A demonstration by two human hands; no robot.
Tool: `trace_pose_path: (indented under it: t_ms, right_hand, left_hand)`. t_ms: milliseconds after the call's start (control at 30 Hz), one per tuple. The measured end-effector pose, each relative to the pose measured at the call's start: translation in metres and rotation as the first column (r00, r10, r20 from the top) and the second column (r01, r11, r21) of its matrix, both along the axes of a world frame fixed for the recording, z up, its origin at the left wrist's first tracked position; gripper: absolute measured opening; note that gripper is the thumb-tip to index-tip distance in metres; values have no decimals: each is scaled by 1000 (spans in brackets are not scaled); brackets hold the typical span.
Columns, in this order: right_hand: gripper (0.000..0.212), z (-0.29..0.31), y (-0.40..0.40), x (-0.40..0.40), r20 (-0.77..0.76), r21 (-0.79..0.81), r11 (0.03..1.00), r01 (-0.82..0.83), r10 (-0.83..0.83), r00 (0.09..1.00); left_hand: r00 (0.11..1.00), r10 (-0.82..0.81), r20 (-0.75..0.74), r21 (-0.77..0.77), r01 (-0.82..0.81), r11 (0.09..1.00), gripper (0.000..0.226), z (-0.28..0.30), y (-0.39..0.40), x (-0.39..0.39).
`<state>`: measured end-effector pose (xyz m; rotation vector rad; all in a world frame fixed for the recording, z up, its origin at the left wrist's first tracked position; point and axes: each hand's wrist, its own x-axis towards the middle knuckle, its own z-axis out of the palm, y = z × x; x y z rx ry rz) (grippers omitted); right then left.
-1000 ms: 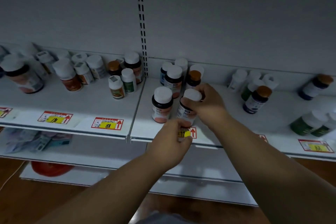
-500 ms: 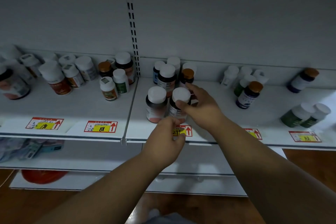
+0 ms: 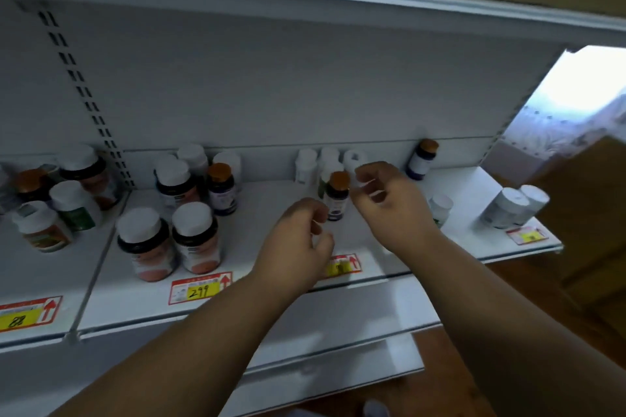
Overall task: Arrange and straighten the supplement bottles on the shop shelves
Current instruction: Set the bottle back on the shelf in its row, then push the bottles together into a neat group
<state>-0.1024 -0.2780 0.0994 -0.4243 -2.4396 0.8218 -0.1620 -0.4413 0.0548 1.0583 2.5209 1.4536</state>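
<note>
two bare hands are reaching over a white shop shelf point(image 3: 372, 267). the left hand point(image 3: 298, 244) is hovering with its fingers loosely curled and its grip holding nothing. the right hand point(image 3: 389, 203) is also loosely curled, thumb and fingers apart, its grip empty too. a small dark bottle with an orange cap point(image 3: 337, 196) is standing upright between the two hands, just beyond the left hand's fingertips and just to the left of the right hand's fingers; whether either hand is touching it is too blurred to tell. both forearms are stretching up from the bottom of the view, the right one crossing in from the lower right.

behind the right hand, a cluster of white bottles point(image 3: 306, 166) is standing against the back panel. well to the left of the left hand, two large white-capped bottles point(image 3: 169, 240) are standing side by side near the shelf's front edge, above a price tag reading 299 point(image 3: 200, 288). another price tag point(image 3: 343, 264) is partly hiding under the left hand.
</note>
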Motion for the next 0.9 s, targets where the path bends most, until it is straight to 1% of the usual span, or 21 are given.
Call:
trace_pose_path:
  t_ms: [100, 167, 233, 300, 367, 467, 567, 600, 667, 767, 833, 900]
  right_hand:
    - [17, 4, 56, 16, -50, 1, 999, 38, -38, 998]
    - [17, 4, 95, 22, -81, 1, 1000, 31, -30, 996]
    - [16, 4, 135, 24, -76, 22, 1000, 13, -11, 997]
    - [16, 2, 173, 21, -50, 22, 1000, -12, 13, 999]
    - [17, -3, 205, 16, 5, 12, 1000, -6, 6, 1000]
    - [20, -11, 241, 6, 38, 4, 1000, -16, 16, 999]
    - [18, -21, 271, -4, 36, 44, 998, -53, 52, 998]
    - [19, -24, 279, -9, 55, 42, 997, -62, 60, 997]
    - [31, -31, 292, -20, 169, 87, 993, -81, 65, 983]
    - [54, -39, 304, -38, 399, 266, 957, -113, -3, 917]
    - [53, -42, 307, -49, 467, 287, 950, -121, -29, 884]
    - [44, -46, 309, -59, 461, 266, 959, -103, -33, 887]
  left_hand:
    - [999, 5, -44, 40, -3, 999, 18, 6, 56, 10]
    - [997, 46, -62, 84, -40, 996, 21, 10, 95, 18]
    - [994, 98, -43, 112, -92, 989, 20, 13, 132, 23]
    - [994, 105, -3, 90, -104, 990, 19, 15, 164, 23]
    - [993, 113, 29, 22, -113, 993, 19, 16, 191, 19]
    - [981, 189, 39, -66, -186, 980, 19, 16, 221, 12]
    - [978, 209, 17, -54, -208, 977, 19, 15, 243, 7]
    - [980, 197, 7, -49, -197, 979, 19, 14, 249, 6]
    - [983, 181, -3, -46, -181, 982, 20, 12, 259, 3]
    - [982, 186, -19, -38, -186, 982, 19, 11, 271, 1]
    - [981, 192, -21, -31, -192, 981, 19, 11, 277, -1]
    - [981, 196, -11, -29, -196, 980, 19, 12, 281, -3]
